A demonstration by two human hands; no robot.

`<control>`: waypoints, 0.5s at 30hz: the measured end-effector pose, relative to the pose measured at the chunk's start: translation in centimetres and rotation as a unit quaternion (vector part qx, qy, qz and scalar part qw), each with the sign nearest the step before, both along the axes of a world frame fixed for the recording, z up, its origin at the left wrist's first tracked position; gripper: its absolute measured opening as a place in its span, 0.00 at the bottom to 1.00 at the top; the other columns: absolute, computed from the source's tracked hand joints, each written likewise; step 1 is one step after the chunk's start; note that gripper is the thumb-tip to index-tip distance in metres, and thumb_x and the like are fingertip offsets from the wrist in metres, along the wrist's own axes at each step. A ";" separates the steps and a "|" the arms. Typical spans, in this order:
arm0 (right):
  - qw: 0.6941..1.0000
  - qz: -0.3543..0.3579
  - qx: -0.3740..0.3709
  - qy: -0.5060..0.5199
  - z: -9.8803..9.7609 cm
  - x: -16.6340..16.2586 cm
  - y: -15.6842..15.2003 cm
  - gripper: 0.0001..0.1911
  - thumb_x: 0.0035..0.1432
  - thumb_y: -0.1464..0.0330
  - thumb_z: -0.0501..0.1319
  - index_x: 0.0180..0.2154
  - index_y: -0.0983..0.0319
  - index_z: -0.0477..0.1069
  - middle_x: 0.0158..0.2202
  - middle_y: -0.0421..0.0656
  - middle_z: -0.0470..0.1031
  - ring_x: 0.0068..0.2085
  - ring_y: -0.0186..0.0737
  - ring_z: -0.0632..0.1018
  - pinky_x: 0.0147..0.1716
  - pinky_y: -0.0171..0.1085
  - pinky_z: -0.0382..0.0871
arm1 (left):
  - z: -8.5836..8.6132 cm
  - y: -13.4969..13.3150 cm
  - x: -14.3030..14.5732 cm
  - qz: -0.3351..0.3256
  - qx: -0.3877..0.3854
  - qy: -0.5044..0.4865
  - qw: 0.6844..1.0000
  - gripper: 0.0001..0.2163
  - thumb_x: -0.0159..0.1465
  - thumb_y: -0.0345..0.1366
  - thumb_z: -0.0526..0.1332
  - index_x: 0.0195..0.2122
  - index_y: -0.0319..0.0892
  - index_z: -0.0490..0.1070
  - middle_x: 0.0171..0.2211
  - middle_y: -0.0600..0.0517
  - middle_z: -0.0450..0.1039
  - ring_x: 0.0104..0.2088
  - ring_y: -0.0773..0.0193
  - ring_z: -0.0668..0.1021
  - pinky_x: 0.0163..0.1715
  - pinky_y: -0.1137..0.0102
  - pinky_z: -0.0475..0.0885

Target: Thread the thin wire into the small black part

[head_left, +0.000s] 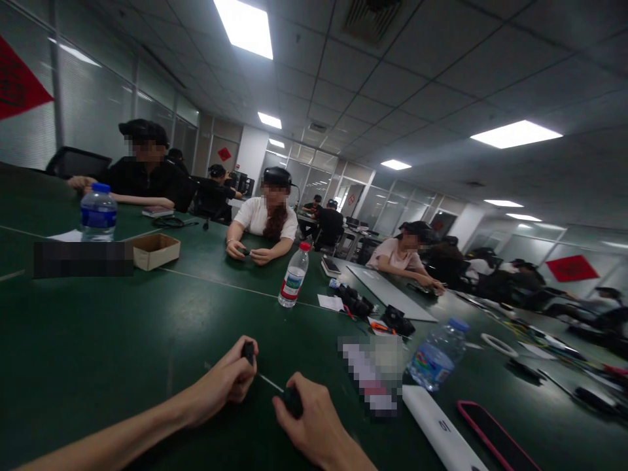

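Low over the green table [196,327], my left hand [229,379] is closed around a small black object [248,353], whose top end shows above the fingers. My right hand [318,413] grips a screwdriver [271,383] by its dark, rounded handle. The thin metal shaft points up and left at my left hand. Whether its tip touches the black object cannot be made out, as the fingers are in the way. Beyond my hands stands a clear bottle with a red cap [293,281].
To the right are a blue-capped water bottle [439,356], a white flat case [436,425], a pink-edged phone [495,435] and dark gear [360,301]. An open cardboard box [157,255] and another bottle [99,216] stand left. Several people sit around, one opposite [265,219].
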State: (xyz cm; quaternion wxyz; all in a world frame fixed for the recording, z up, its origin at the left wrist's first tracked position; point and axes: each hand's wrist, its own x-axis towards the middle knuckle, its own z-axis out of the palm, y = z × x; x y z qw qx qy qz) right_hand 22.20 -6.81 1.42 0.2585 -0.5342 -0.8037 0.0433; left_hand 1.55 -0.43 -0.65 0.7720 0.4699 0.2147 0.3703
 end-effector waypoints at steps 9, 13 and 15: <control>0.999 0.011 0.045 0.015 -0.3 0.6 0.2 0.10 0.61 0.66 0.53 0.27 0.61 0.63 0.23 0.39 0.69 0.23 0.34 0.70 0.25 0.33 0.58 | 0.1 0.0 0.1 0.006 0.008 0.012 1.000 0.09 0.59 0.30 0.52 0.40 0.46 0.54 0.23 0.61 0.52 0.19 0.74 0.54 0.21 0.74 0.45; 0.998 0.039 0.052 0.013 -0.7 0.8 0.5 0.10 0.60 0.65 0.55 0.26 0.61 0.63 0.23 0.39 0.69 0.23 0.35 0.70 0.23 0.33 0.57 | 0.3 0.0 0.2 0.004 0.017 0.019 1.000 0.12 0.59 0.31 0.52 0.44 0.46 0.54 0.22 0.61 0.51 0.19 0.74 0.54 0.21 0.74 0.45; 0.995 0.053 0.076 0.044 -0.6 0.9 0.5 0.13 0.61 0.63 0.55 0.25 0.61 0.62 0.21 0.39 0.67 0.22 0.33 0.68 0.22 0.32 0.57 | 0.3 0.1 0.3 0.003 0.026 0.022 0.999 0.14 0.60 0.33 0.53 0.47 0.46 0.54 0.22 0.62 0.50 0.18 0.74 0.53 0.21 0.74 0.45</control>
